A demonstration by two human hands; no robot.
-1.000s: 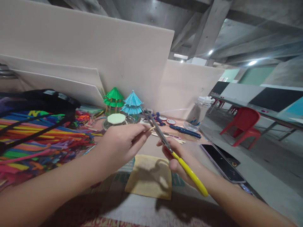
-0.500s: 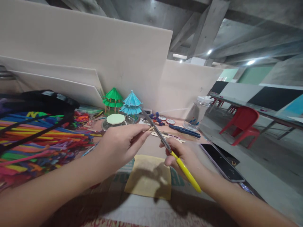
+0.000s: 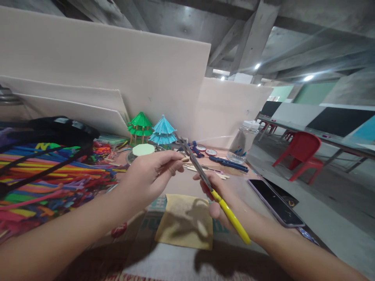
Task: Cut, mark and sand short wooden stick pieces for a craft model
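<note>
My left hand (image 3: 154, 169) is closed, pinching a short wooden stick (image 3: 185, 159) between thumb and fingertips. In my right hand (image 3: 218, 195) is a pair of yellow-handled scissors (image 3: 202, 171), blades pointing up and away to the left. The blades pass close by the stick's end; whether they touch it I cannot tell. Below both hands lies a square of yellowish paper (image 3: 184, 222), which looks like sandpaper, with hand shadows across it. Most of the stick is hidden by my left fingers.
Colourful pipe cleaners (image 3: 52, 179) are heaped at left. Behind stand green (image 3: 141, 125) and blue (image 3: 163, 130) paper-roofed models, beside a pale green octagon (image 3: 143, 149). A glue gun (image 3: 195, 149), blue cutter (image 3: 228, 164), water bottle (image 3: 242, 142) and phone (image 3: 275, 203) lie further right.
My left hand has drawn slightly left, and the stick's end shows more clearly. My right thumb has dropped a little, and the scissor blades look slightly more parted. The view has shifted slightly.
</note>
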